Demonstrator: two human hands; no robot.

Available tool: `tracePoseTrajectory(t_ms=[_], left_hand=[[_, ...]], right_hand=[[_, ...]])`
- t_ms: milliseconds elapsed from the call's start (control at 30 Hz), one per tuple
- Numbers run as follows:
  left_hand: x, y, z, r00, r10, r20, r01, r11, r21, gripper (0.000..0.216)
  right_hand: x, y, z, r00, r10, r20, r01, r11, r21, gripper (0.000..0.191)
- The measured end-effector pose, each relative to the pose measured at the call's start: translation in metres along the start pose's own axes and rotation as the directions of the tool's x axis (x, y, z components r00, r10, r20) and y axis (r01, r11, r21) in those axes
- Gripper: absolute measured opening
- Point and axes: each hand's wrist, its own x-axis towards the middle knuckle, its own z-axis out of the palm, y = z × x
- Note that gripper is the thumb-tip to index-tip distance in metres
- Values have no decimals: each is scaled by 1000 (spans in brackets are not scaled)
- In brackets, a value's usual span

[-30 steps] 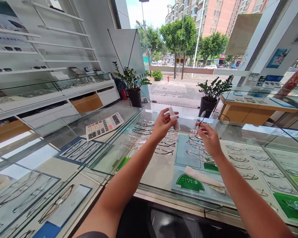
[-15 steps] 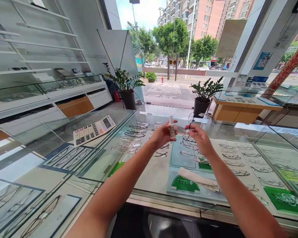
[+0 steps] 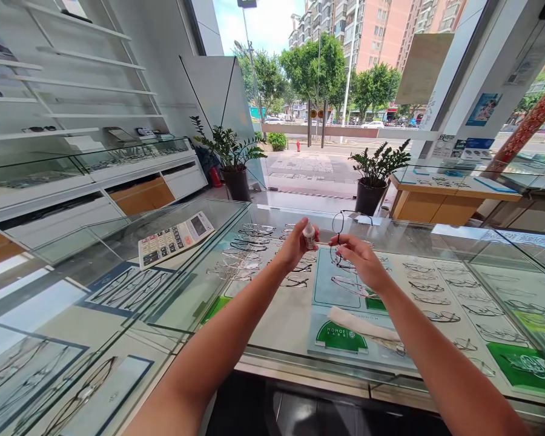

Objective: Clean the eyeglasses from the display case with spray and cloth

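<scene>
My left hand (image 3: 296, 247) is closed round a small white bottle (image 3: 309, 235), its top tilted toward the glasses. My right hand (image 3: 360, 259) pinches a pair of thin black-framed glasses (image 3: 343, 225), held upright just right of the bottle. Both hands hover above the glass counter (image 3: 281, 315), close together. A folded white cloth (image 3: 361, 324) lies on the counter below my right forearm.
Rows of spectacle frames (image 3: 249, 245) lie under the glass. A calculator (image 3: 176, 238) rests on the counter to the left. Two potted plants (image 3: 231, 157) stand by the open entrance. Wall shelves (image 3: 72, 97) and display cases line the left side; another counter (image 3: 454, 191) stands at right.
The bottle has tipped from upright to lean toward the glasses. My right hand has brought the glasses a little closer to it.
</scene>
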Motion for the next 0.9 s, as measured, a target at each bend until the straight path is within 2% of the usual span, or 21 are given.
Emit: tracePoseTrajectory(t_ms=[100, 267, 567, 733, 900], left_hand=[[3, -7, 1, 993, 72, -90, -56, 983, 177, 60], [2, -9, 1, 991, 119, -56, -91, 929, 359, 58], [-2, -7, 3, 989, 146, 24, -145, 927, 347, 63], [-4, -4, 3, 987, 159, 40, -162, 905, 394, 61], [-9, -5, 7, 982, 139, 129, -185, 843, 505, 55]], right_hand=[[-3, -4, 6, 999, 31, 29, -32, 999, 34, 35], [-7, -11, 11, 998, 32, 61, -34, 999, 39, 34], [-7, -9, 11, 995, 20, 98, -26, 998, 60, 33], [-2, 1, 3, 1000, 8, -14, -5, 986, 165, 34], [2, 3, 2, 997, 18, -75, 1, 968, 250, 35]])
